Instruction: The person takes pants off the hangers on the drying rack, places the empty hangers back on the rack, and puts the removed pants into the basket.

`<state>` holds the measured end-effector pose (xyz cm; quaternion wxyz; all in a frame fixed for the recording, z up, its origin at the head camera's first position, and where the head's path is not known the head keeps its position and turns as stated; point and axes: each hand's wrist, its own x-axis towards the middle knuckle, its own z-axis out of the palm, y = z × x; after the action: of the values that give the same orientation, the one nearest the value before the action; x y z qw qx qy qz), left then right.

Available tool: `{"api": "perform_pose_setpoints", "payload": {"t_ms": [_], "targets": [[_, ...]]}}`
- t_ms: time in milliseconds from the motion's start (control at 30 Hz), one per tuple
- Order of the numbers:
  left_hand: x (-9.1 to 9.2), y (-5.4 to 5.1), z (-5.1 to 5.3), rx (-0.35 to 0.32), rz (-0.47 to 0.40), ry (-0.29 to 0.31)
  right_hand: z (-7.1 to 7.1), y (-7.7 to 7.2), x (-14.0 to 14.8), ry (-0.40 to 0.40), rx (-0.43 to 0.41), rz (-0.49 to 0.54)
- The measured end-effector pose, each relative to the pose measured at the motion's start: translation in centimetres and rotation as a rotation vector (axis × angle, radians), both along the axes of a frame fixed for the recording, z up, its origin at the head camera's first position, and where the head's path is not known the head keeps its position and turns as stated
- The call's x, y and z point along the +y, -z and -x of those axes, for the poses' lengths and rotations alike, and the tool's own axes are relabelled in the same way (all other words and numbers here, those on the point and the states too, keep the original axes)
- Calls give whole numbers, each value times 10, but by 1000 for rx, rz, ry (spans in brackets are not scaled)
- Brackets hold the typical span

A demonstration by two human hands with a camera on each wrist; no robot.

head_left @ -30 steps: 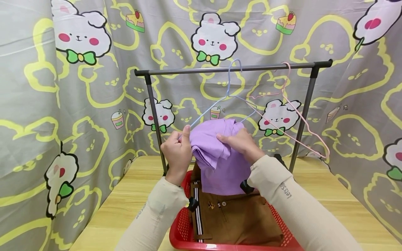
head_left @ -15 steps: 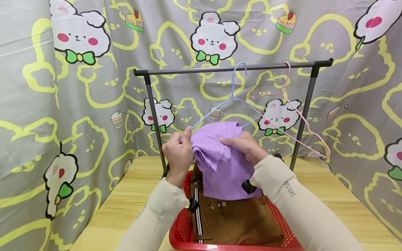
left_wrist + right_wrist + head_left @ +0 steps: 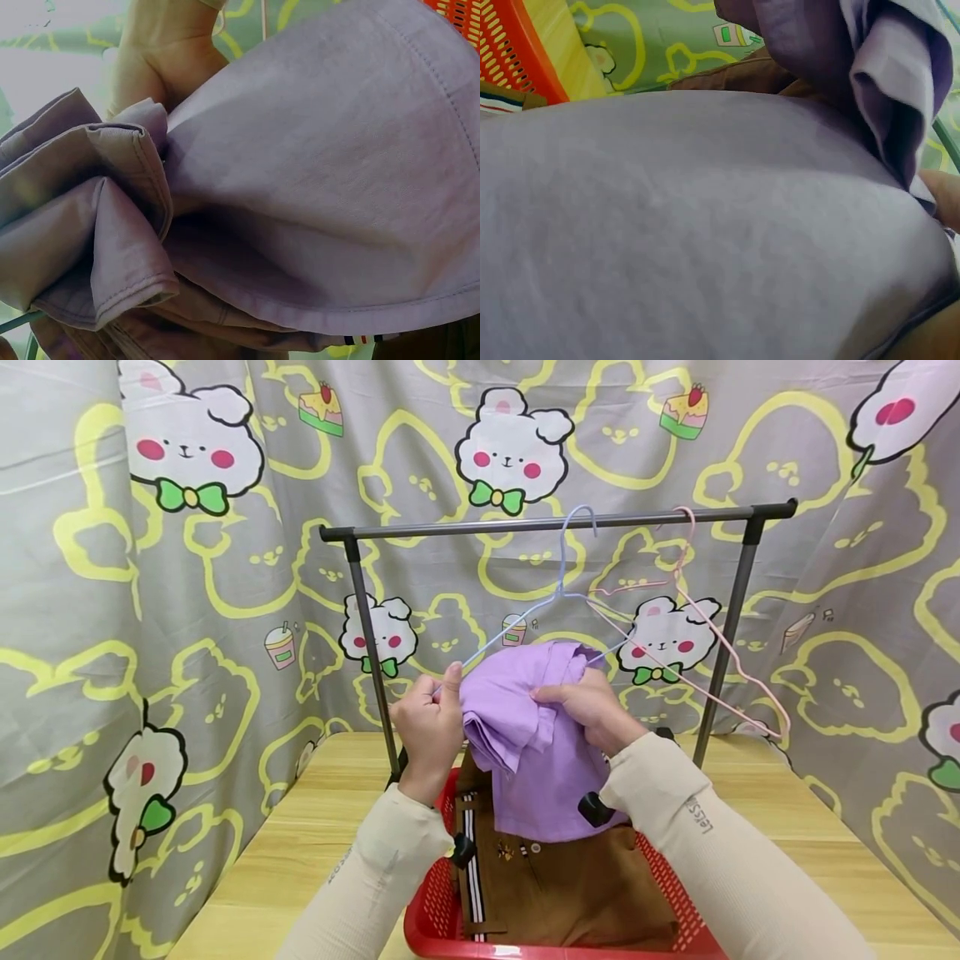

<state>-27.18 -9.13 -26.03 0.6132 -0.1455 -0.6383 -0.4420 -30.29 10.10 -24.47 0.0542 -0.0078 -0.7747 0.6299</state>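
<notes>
1. The left hand (image 3: 427, 727) has its fingers curled in a fist around the lower left end of a blue hanger (image 3: 561, 593), thumb upright alongside; the bar inside the grip is hidden.
2. The right hand (image 3: 592, 710) grips a purple garment (image 3: 543, 785), thumb flat on the front of a fold. Its other fingers go out of sight behind the cloth, so how they lie cannot be told.
3. The garment lies between the two hands: its bunched upper folds sit just beside the left thumb and under the right one, while a wide panel hangs below. The hanger's bar disappears beneath the folds; what kind of garment it is cannot be made out.
4. In both wrist views cloth fills most of the frame, stitched hem visible on the left, with only a fingertip and part of a palm at the right one's edge.
5. The hanger's hook crosses the rail of a clothes rack (image 3: 465, 529); whether it rests there is unclear.
6. A pink hanger (image 3: 707, 620) hangs on the rail to the right.
7. Below, a red basket (image 3: 570, 952), cut off by the lower edge, holds a brown garment (image 3: 577, 893), partly covered by the purple panel.
8. The basket stands on a wooden surface (image 3: 315, 827).
</notes>
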Motion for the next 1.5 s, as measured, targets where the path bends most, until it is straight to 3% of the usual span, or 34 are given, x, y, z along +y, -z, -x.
{"api": "perform_pose_setpoints", "payload": {"t_ms": [367, 633, 1000, 1500], "targets": [[-1, 2, 0, 2, 9, -7, -2, 1, 0, 0, 19, -43], [-3, 5, 0, -4, 2, -21, -2, 3, 3, -9, 28, -164], [-4, 4, 0, -11, 11, -15, -4, 1, 1, -2, 102, -66], [-6, 5, 1, -15, 45, 0, -5, -3, 4, -5, 153, -87]]}}
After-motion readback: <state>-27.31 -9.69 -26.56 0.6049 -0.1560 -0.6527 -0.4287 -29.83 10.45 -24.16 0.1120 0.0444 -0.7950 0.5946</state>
